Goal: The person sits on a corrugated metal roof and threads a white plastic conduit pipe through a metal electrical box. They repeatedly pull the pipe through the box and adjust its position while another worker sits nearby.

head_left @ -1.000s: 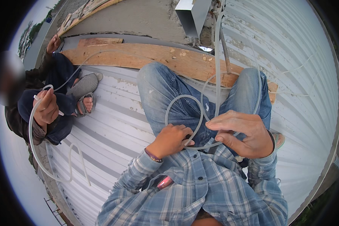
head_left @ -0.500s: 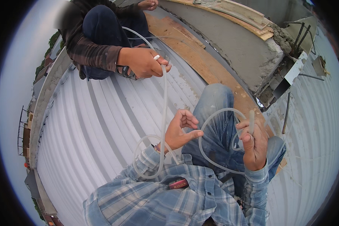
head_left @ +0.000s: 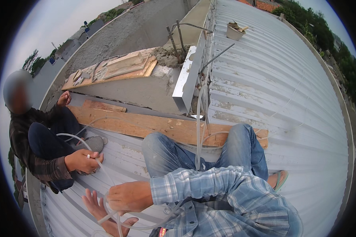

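Observation:
A clear flexible hose (head_left: 84, 143) runs from a co-worker's hand (head_left: 85, 160) at the left down toward my hands. My right hand (head_left: 129, 196) reaches across my body, its fingers closed around the hose. Just below it, my left hand (head_left: 101, 211) has its fingers stretched and spread, with hose strands crossing in front of the palm. Loops of hose hang near the lower edge, partly cut off. Two more hose strands (head_left: 199, 138) stand upright between my knees. The co-worker also has a short white stick, like a cigarette, between the fingers.
I sit on a ribbed metal roof (head_left: 288, 189). A wooden plank (head_left: 166, 128) lies beyond my knees, beside a rough concrete beam (head_left: 134, 96). Bent steel bars (head_left: 173, 39) and a metal channel (head_left: 184, 79) stick out at its end. A bucket (head_left: 235, 32) stands farther back.
My view has swung to the right. My right hand has moved from the right side across to my left hand, bringing the hose along. My left hand's fingers have straightened.

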Tool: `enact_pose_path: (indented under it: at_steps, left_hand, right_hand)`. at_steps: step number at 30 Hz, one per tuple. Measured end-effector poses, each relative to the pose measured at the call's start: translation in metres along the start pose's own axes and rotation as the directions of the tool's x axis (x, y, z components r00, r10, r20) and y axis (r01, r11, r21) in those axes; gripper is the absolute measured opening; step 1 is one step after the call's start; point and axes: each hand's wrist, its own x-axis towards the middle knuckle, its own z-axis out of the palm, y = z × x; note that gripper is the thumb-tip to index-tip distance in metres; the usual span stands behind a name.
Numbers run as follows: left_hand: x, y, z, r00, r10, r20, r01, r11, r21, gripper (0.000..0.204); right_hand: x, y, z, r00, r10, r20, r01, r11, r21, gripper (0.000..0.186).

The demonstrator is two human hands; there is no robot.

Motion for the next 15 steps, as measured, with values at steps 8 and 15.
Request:
enact_pose_path:
  at_steps: [8,15]
  left_hand:
    - [0.017,0.028,-0.016,0.926,0.095,0.367,0.072,0.907,-0.416,0.115]
    - [0.084,0.039,-0.008,0.801,0.138,0.583,0.173,0.878,-0.446,0.045]
  right_hand:
    - [-0.09,-0.037,-0.042,0.711,0.688,-0.141,-0.618,0.708,0.341,0.026]
    - [-0.14,-0.089,-0.101,0.445,0.655,-0.611,-0.569,0.733,0.372,0.03]
